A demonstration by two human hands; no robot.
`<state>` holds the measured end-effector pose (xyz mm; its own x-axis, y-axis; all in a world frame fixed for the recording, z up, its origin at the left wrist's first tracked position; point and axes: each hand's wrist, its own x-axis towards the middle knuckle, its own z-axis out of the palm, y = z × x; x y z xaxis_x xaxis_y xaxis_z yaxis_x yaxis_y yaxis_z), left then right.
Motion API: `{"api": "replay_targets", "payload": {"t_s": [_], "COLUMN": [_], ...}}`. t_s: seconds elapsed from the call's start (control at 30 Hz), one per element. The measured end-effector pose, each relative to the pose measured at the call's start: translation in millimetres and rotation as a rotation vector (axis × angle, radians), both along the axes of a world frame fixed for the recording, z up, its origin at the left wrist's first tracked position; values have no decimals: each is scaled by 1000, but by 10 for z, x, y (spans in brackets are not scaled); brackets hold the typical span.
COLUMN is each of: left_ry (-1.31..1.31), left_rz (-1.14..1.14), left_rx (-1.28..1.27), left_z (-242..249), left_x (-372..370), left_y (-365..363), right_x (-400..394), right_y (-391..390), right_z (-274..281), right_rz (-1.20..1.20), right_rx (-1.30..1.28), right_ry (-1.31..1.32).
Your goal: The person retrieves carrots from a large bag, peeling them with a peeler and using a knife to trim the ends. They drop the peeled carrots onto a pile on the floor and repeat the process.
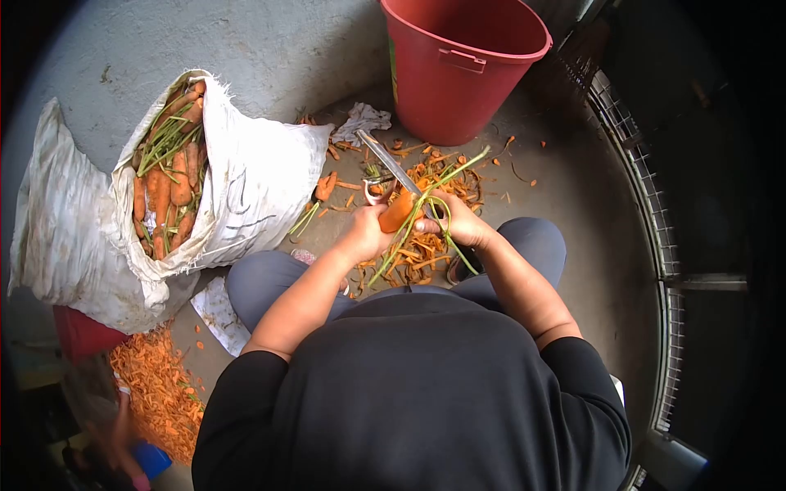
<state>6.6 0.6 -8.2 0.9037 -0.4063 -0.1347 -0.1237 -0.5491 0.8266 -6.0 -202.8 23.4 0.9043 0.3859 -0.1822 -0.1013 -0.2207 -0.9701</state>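
Note:
My left hand (367,232) is closed round an orange carrot (396,212) between my knees. Long green stems (446,174) trail from the carrot's top, across my right hand (457,221). The fingers of my right hand are closed on a knife, whose long metal blade (386,159) points up and to the left. A pale curved thing (376,195) shows by my left fingers; what it is I cannot make out. Orange peelings (419,255) lie heaped on the floor below both hands.
A white sack (254,168) full of carrots (181,176) lies open at the left, beside another sack (65,217). Behind my hands stands a tall red bucket (458,90). More peelings (160,393) are piled lower left, near a person's blurred arm (123,434). Wire mesh (655,221) runs along the right.

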Motion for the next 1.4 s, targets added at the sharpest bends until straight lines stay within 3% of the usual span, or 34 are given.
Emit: {"api": "replay_targets", "payload": {"t_s": [0.1, 0.17, 0.27, 0.4, 0.5, 0.57, 0.63, 0.67, 0.77, 0.8, 0.87, 0.97, 1.07, 1.1, 1.17, 1.23, 1.3, 1.37, 1.4], "left_ry": [103, 56, 81, 104, 270, 26, -273, -110, -194, -229, -300, -162, 137, 261, 51, -112, 71, 169, 110], "left_rz": [-3, -49, -116, -355, -129, -73, -56, 110, 208, 209, 210, 183, 183, 190, 135, 98, 59, 165, 232], "left_rx": [63, -84, -11, 62, 39, 58, 261, 326, 474, 504, 563, 568, 402, 360, 410, 400, 160, -84, -121], "left_z": [-88, -111, 31, 69, 182, -180, -179, -176, -159, -217, -428, -528, -437, -371, -457, -389, -214, 14, -60], "left_x": [-20, -12, 10, 86, 13, 44, 88, 76, 99, 113, 134, 155, 154, 154, 91, 18, 50, 155, 236], "left_y": [-25, -52, -55, -28, -164, -124, -135, -154, -158, -137, -39, 74, 152, 154, 146, 112, 170, 306, 445], "right_x": [39, 70, 47, 25, 50, 51, -6, -18, 13, 31, 39, 132, 141, 133, 108, 118, 267, 641, 855], "right_y": [-13, 11, 39, 45, 44, 72, 184, 236, 319, 364, 393, 244, 197, 234, 346, 414, 381, 187, 80], "right_z": [-135, -135, -150, -141, -275, -301, -237, -309, -360, -603, -564, -575, -595, -649, -733, -572, -335, 0, 155], "right_rz": [-9, -36, -53, -72, -110, -173, -268, -328, -384, -485, -391, -286, -382, -338, -237, -167, -195, -218, -325], "right_rx": [-210, -321, -372, -471, -550, -559, -532, -445, -464, -396, -100, 462, 281, 239, 156, 233, 158, 24, 199], "right_ry": [-173, -182, -334, -420, -392, -328, -231, -303, -191, -183, 238, 906, 792, 627, 294, 339, 365, 270, 192]}}
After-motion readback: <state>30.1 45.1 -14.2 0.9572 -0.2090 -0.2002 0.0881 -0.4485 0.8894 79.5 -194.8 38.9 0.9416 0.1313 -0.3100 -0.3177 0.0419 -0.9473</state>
